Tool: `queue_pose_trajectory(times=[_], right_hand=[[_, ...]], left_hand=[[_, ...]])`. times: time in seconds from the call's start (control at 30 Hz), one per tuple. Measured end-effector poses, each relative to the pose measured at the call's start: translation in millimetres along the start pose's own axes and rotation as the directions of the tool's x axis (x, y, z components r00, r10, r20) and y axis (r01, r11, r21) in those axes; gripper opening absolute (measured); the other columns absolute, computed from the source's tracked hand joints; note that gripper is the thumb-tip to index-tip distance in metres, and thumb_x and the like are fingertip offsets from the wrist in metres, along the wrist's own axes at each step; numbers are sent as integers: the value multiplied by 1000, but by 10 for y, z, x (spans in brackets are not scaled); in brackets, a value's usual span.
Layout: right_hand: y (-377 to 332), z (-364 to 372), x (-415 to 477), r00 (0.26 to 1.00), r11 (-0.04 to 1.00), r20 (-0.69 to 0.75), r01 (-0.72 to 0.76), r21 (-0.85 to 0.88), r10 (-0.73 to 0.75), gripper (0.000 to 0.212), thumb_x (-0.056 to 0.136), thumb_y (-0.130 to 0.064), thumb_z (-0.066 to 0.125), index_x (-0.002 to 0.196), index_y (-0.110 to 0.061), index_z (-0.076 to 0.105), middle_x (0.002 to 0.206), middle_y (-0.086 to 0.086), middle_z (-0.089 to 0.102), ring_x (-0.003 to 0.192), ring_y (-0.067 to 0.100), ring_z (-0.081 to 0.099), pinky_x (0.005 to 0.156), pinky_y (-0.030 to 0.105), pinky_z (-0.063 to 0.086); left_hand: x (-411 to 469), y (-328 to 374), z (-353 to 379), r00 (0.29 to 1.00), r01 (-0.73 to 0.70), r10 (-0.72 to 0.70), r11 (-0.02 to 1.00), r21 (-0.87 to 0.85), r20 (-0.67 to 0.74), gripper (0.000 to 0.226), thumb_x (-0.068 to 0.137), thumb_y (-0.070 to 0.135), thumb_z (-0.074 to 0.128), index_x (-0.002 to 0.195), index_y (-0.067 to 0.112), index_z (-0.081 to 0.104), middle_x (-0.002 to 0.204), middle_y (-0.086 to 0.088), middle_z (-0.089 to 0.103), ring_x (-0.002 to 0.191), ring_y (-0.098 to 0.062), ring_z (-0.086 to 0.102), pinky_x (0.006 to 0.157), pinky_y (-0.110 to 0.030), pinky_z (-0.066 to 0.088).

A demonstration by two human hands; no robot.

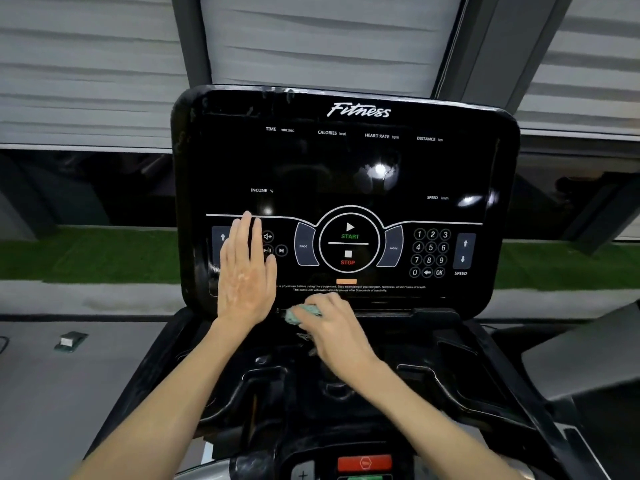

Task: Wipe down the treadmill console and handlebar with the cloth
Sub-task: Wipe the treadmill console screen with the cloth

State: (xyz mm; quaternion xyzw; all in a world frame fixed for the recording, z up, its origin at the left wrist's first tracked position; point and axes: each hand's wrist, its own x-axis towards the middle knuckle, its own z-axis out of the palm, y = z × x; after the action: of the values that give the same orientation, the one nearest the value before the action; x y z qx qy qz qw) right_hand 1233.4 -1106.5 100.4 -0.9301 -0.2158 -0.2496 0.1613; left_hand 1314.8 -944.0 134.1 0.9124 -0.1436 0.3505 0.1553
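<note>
The black treadmill console (346, 168) fills the middle of the view, its screen dark, with START and STOP buttons and a number pad along the bottom. My left hand (244, 271) lies flat with straight fingers on the console's lower left, over the incline buttons. My right hand (332, 327) grips a bunched pale green cloth (303, 311) and holds it against the console's bottom edge, just below the warning text. Most of the cloth is hidden under my fingers. No handlebar is plainly visible.
Below the console sits the black tray (433, 382) with recessed holders. A red stop button (364, 462) is at the bottom edge. Window blinds (86, 64) hang behind, with a green strip (86, 258) and a small object (71, 341) on the grey floor at left.
</note>
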Motion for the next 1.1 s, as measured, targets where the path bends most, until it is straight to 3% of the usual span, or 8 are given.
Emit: queue_pose_trajectory(times=[0.23, 0.4, 0.47, 0.57, 0.77, 0.93, 1.1], right_hand=[[825, -608, -509, 1000, 988, 11, -22, -150, 24, 47, 55, 8, 83, 96, -13, 72, 97, 5, 63, 81, 25, 53, 67, 32, 47], [1209, -923, -732, 996, 988, 37, -71, -140, 77, 40, 71, 9, 76, 103, -14, 73, 106, 5, 62, 96, 23, 53, 78, 35, 53], [1185, -929, -771, 997, 991, 18, -76, -110, 79, 33, 76, 5, 75, 105, -11, 71, 110, 6, 61, 100, 23, 54, 85, 29, 49], [1122, -877, -783, 998, 996, -5, -61, -72, 61, 26, 82, 3, 70, 106, -8, 69, 114, 8, 58, 103, 24, 54, 88, 34, 49], [1065, -787, -681, 999, 999, 37, 25, -20, -24, 37, 79, 4, 72, 111, -11, 68, 112, 8, 61, 99, 23, 57, 88, 31, 50], [1367, -994, -893, 992, 992, -28, -126, -10, 125, 35, 82, 5, 69, 112, -14, 70, 114, 5, 62, 101, 20, 57, 91, 15, 40], [1534, -1111, -1084, 957, 965, -142, -259, -37, 251, 36, 78, 7, 73, 108, -13, 73, 109, 5, 66, 88, 26, 64, 77, 34, 56]], left_hand=[[2, 1, -4, 1000, 0, 1, 1000, 28, -6, 63, 99, 18, 49, 152, -4, 22, 160, -21, 18, 148, -34, 19, 122, -34, 4], [3, 7, -20, 1000, -10, 9, 1000, 28, 11, 63, 98, 16, 50, 151, -4, 22, 160, -21, 17, 148, -36, 19, 122, -38, 7], [26, 31, -63, 997, -79, 79, 996, 31, 19, 61, 99, 20, 46, 151, -2, 24, 160, -20, 17, 148, -35, 18, 120, -44, 14], [216, 188, -112, 978, -206, 206, 978, 38, 18, 62, 98, 29, 41, 152, 4, 25, 161, -15, 19, 149, -31, 17, 119, -45, 17], [496, 510, 90, 938, -346, 340, 930, 120, 68, 60, 102, 31, 34, 155, 9, 20, 163, -12, 14, 151, -28, 14, 119, -44, 19], [501, 480, 171, 936, -352, 349, 927, 134, 44, 60, 102, 32, 34, 155, 7, 20, 163, -13, 14, 151, -29, 14, 119, -45, 20], [490, 502, 197, 940, -340, 340, 930, 141, 26, 60, 101, 31, 35, 154, 6, 22, 163, -14, 16, 150, -30, 16, 118, -46, 22]])
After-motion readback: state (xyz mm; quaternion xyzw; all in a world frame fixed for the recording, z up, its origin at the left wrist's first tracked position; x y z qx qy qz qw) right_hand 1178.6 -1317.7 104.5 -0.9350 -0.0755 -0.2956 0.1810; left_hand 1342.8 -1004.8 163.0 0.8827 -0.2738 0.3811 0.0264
